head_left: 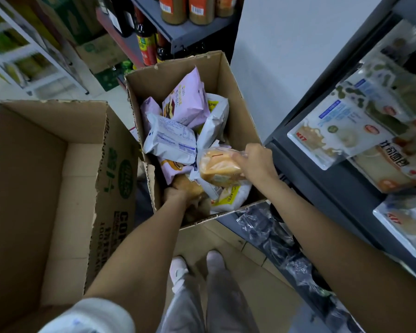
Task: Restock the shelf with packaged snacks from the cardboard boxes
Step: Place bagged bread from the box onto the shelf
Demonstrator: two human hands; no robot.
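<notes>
An open cardboard box [238,111] on the floor holds several snack packs: pink ones [185,104], a white one with blue print [171,140] and white-and-yellow ones [228,198]. My right hand [256,159] grips a clear-wrapped bread pack [219,167] just above the box's contents. My left hand [178,192] reaches down into the box's near corner and grips another golden bread pack [195,200], partly hidden. The dark shelf [322,183] on the right carries bread and bun packages [334,131].
A larger cardboard box [46,188] with nothing in it stands on the left. Flattened cardboard [226,239] lies under my feet. Black plastic-wrapped items [269,234] fill the lowest shelf level. Sauce bottles [144,42] stand on the far shelf, white racking at far left.
</notes>
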